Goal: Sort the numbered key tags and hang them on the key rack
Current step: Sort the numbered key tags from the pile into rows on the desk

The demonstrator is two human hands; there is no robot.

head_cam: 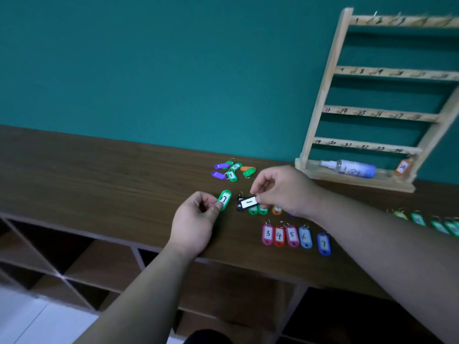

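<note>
left hand (193,222) pinches green tag 17 (224,200) over worktop (99,170) | right hand (283,189) pinches black tag (247,203), label seemingly 1 | tags 3–7 (293,235) rowed near front edge | key rack (323,95) stands far right on worktop

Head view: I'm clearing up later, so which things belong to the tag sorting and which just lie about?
Job: green tag 17 in left hand; black tag in right hand; tags 3 to 7; unsorted tag pile; key rack.
Lying about: spray bottle on the rack's base.
</note>
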